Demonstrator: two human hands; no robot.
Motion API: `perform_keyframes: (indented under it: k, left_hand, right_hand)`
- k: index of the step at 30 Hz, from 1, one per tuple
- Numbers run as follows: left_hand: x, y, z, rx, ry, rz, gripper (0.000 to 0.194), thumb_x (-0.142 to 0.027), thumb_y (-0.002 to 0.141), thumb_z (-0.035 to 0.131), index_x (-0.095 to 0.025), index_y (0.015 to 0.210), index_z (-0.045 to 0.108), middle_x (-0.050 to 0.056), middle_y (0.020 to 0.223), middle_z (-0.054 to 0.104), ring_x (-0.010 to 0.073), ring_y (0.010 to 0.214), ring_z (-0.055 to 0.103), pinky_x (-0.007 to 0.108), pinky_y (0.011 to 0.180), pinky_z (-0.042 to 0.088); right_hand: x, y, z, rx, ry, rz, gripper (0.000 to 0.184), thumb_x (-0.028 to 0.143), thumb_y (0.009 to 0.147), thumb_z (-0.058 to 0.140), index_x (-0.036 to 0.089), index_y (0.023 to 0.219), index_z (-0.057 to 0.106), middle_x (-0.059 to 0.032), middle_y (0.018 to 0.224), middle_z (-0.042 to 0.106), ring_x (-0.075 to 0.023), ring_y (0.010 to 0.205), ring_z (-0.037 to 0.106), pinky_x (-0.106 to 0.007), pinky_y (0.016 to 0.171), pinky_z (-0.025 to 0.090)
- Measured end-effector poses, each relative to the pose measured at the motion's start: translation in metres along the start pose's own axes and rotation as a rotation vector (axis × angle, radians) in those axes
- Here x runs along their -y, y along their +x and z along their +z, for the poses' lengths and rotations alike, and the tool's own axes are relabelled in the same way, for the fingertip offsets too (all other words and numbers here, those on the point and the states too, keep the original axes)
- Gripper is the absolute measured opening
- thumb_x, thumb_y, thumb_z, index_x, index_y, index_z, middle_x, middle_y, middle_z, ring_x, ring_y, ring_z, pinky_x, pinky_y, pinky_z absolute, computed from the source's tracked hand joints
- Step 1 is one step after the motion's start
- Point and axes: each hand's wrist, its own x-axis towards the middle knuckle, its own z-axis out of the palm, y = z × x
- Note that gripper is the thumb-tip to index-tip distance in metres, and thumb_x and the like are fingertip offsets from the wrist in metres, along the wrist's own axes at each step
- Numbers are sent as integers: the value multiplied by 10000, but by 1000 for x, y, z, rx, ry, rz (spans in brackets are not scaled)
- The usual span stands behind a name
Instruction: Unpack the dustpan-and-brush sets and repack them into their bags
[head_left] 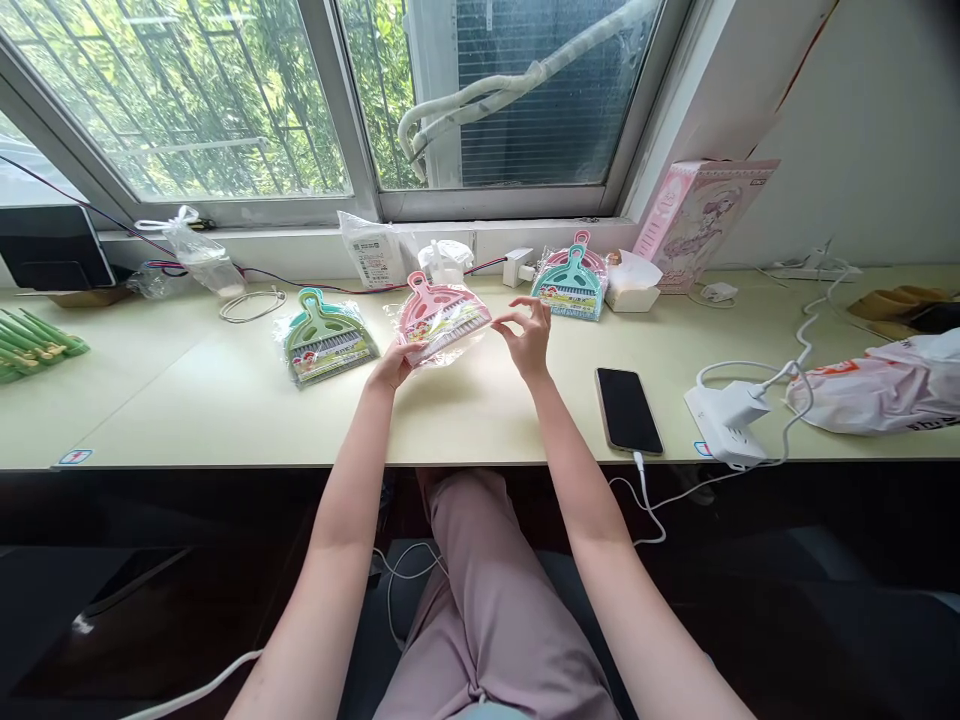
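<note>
A pink mini dustpan and brush set [444, 312] in a clear plastic bag is held a little above the table, tilted toward me. My left hand [399, 364] grips its lower left corner, with the thumb on top. On the other side, my right hand [529, 338] pinches the bag's right edge between thumb and index finger, its other fingers raised. A green dustpan and brush set [330, 338], also bagged, lies to the left. Behind my right hand, a teal set [571, 284] rests against a pink set [583, 250].
A phone [630, 412] with a charging cable lies right, near a white power strip [724, 425] and a plastic bag [885, 385]. A tissue pack [632, 282] and pink box [701, 225] stand behind. Green stalks [37, 342] and a coiled cable [253, 304] are left.
</note>
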Motion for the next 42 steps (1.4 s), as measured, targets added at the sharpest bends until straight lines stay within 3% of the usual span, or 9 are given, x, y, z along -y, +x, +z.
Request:
perform_keyframes:
  k: [5, 14, 18, 21, 24, 26, 29, 36, 42]
  left_hand:
    - [1, -4, 0, 110, 135, -197, 382, -167, 708, 733, -84, 1073, 659, 104, 842, 724, 178, 685, 700, 253, 621, 611]
    - [8, -10, 17, 275, 208, -223, 540, -210, 647, 820, -138, 1156, 655, 147, 1071, 709, 220, 854, 708, 260, 611, 615]
    - [6, -11, 17, 342, 218, -146, 714, -229, 648, 816, -173, 1315, 568, 164, 1114, 700, 236, 887, 710, 247, 599, 598]
    - [3, -12, 17, 378, 244, -139, 775, -253, 659, 814, -172, 1372, 519, 183, 1177, 677, 244, 911, 707, 253, 605, 594]
    - [1, -13, 19, 388, 285, -165, 748, -320, 693, 807, -180, 1369, 520, 186, 1212, 663, 243, 925, 707, 263, 628, 596]
    - [0, -14, 22, 400, 291, -184, 716, -439, 753, 754, -176, 1373, 513, 198, 1186, 669, 248, 901, 715, 276, 632, 598]
    - [2, -17, 32, 434, 240, -118, 847, -542, 774, 700, -241, 1489, 359, 202, 1254, 635, 274, 943, 713, 321, 668, 610]
    - [16, -19, 50, 197, 321, 73, 1475, -227, 578, 889, -402, 1493, -255, 193, 1524, 395, 271, 1049, 667, 295, 645, 611]
    - [21, -11, 46, 303, 423, 298, 1584, -158, 458, 921, -381, 1496, -254, 168, 1616, 212, 312, 1407, 390, 372, 987, 513]
  right_hand:
    - [-2, 2, 3, 50, 74, 49, 153, 340, 907, 603, 215, 874, 686, -84, 1095, 603, -258, 1086, 523, -433, 1007, 388]
    - [-15, -2, 11, 61, 24, 240, 141, 308, 906, 577, 205, 898, 672, -108, 1162, 599, -282, 1174, 503, -465, 1040, 383]
    - [-21, -4, 16, 66, 253, 346, 195, 247, 872, 606, 198, 1055, 653, -116, 1215, 601, -232, 1105, 578, -415, 975, 489]
    - [-27, -7, 22, 205, 519, 573, 328, 226, 866, 601, 186, 1191, 616, -88, 1110, 675, -195, 896, 663, -409, 848, 577]
    - [-35, -8, 28, 314, 674, 768, 181, 218, 850, 609, 132, 983, 696, -44, 845, 710, -176, 710, 662, -417, 730, 621]
    - [-41, -8, 31, 257, 683, 810, 116, 206, 835, 622, 121, 846, 699, -16, 735, 687, -152, 664, 643, -385, 687, 631]
    - [-45, -7, 33, 130, 634, 836, 103, 205, 821, 621, 132, 804, 691, -2, 707, 670, -134, 643, 628, -348, 653, 632]
    - [-34, -10, 33, -3, 539, 802, 134, 254, 815, 579, 179, 812, 690, -33, 779, 688, -158, 674, 644, -305, 636, 611]
    - [-29, -12, 32, -21, 477, 814, 214, 282, 838, 528, 174, 897, 704, -55, 839, 702, -168, 695, 643, -313, 629, 611]
